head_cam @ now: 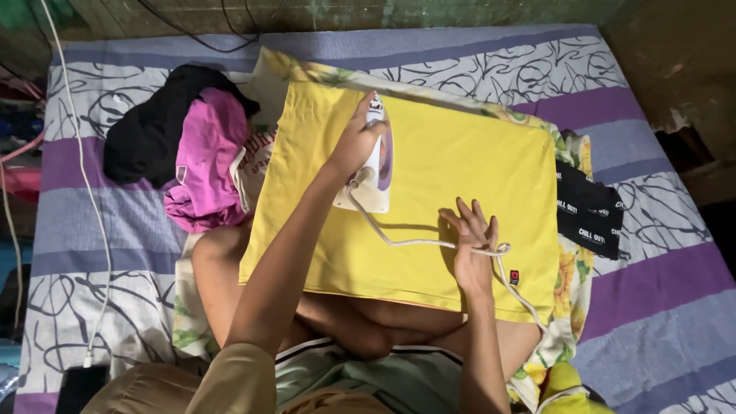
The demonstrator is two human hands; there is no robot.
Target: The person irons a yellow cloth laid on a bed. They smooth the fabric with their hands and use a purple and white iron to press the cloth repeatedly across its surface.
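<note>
Currently, the left hand is closed around the handle of a white and purple clothes iron, so its grip is fully engaged on the iron. The iron rests soleplate-down on a yellow garment, in the upper left part of that garment, with its nose toward the far edge.

The right hand lies on the garment nearer the person, fingers spread and extended; this grip is open. The iron's white cord runs from the rear of the iron across the fabric, passes over the right hand near the wrist, forms a small loop just beside it, and continues off the near right edge of the garment. Whether any finger pinches the cord cannot be determined.

The yellow garment is spread flat over a floral cloth, which covers the person's crossed legs and part of the bed. The bed carries a sheet with purple and grey bands.

Left of the garment lie a pink garment and a black garment, touching one another. A black printed item lies just beside the right edge. A white cable runs along the left side of the bed.
</note>
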